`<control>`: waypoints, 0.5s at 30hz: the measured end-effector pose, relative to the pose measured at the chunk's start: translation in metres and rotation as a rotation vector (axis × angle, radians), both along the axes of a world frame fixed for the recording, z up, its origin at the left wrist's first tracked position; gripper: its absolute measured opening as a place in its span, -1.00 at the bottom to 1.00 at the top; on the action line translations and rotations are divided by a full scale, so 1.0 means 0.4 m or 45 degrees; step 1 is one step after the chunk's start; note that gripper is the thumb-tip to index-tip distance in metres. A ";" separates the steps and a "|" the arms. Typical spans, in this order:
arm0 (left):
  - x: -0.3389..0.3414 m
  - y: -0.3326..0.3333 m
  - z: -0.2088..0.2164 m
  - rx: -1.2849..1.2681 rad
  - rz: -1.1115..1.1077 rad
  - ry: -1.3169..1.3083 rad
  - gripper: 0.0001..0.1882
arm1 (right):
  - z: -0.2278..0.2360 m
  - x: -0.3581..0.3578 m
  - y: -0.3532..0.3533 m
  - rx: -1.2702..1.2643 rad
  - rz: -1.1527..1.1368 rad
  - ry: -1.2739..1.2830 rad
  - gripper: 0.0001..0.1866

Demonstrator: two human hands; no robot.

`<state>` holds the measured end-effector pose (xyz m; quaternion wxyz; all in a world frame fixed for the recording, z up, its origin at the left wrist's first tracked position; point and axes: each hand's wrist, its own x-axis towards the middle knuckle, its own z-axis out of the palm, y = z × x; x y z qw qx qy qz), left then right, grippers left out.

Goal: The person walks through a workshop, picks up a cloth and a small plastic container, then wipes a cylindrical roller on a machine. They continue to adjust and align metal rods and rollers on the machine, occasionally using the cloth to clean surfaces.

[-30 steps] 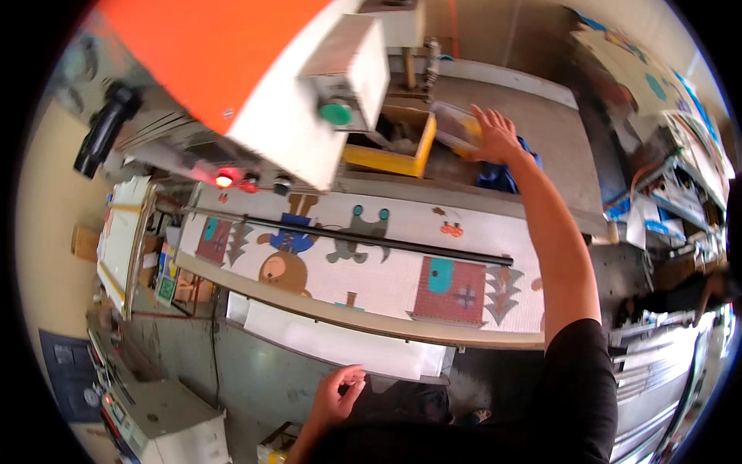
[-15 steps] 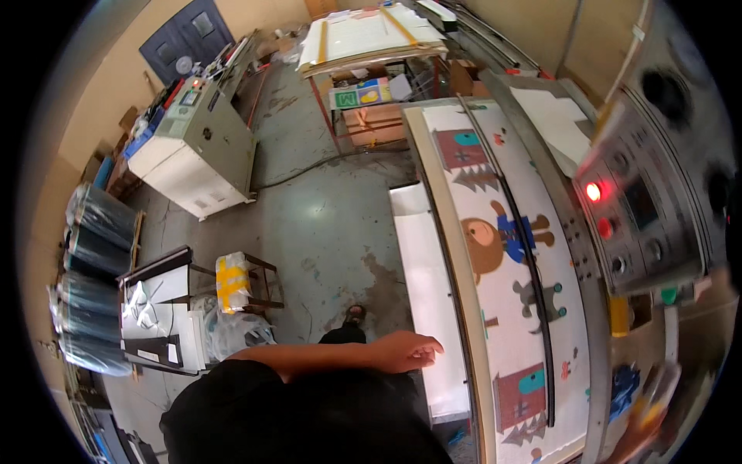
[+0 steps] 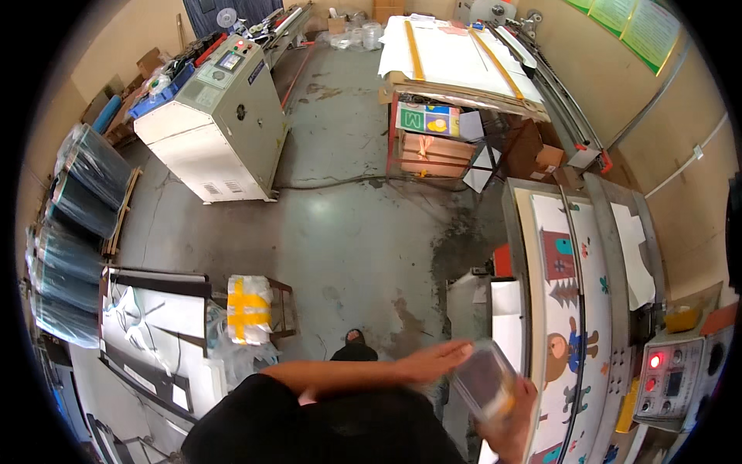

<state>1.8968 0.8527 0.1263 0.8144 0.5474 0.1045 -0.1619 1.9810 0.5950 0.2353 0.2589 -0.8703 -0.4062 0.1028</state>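
– Right hand (image 3: 513,416)?
– Gripping the clear box (image 3: 484,377).
– Left hand (image 3: 439,360)?
– At the box's edge, fingers extended; can't tell if it grasps.
– Box where?
– Between both hands, left of the printed sheet (image 3: 593,317).

Looks like a workshop or small factory floor. Just right of the right hand (image 3: 512,417), has a long machine bed (image 3: 529,263) bearing a white sheet (image 3: 550,315) printed with a bear and houses; farther right, a control box (image 3: 666,385) with a glowing red lamp (image 3: 655,361). Well ahead and left of the left hand (image 3: 439,359), has a white machine cabinet (image 3: 255,120) with a small screen (image 3: 229,61); farther left, plastic-wrapped rolls (image 3: 73,263). Beyond the left hand, shows a stained grey floor (image 3: 332,247) and a worktable (image 3: 464,93) with boxes (image 3: 437,151) beneath.
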 end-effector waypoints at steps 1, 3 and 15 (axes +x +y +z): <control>-0.046 0.074 0.021 0.140 0.223 0.029 -0.37 | -0.009 0.002 0.109 -0.029 0.082 0.029 0.25; -0.104 0.241 0.058 0.453 0.618 0.070 -0.41 | -0.029 0.014 0.346 -0.078 0.186 0.084 0.19; -0.102 1.130 -0.076 0.160 1.580 0.094 -0.63 | -0.133 0.186 1.448 0.061 0.582 0.252 0.15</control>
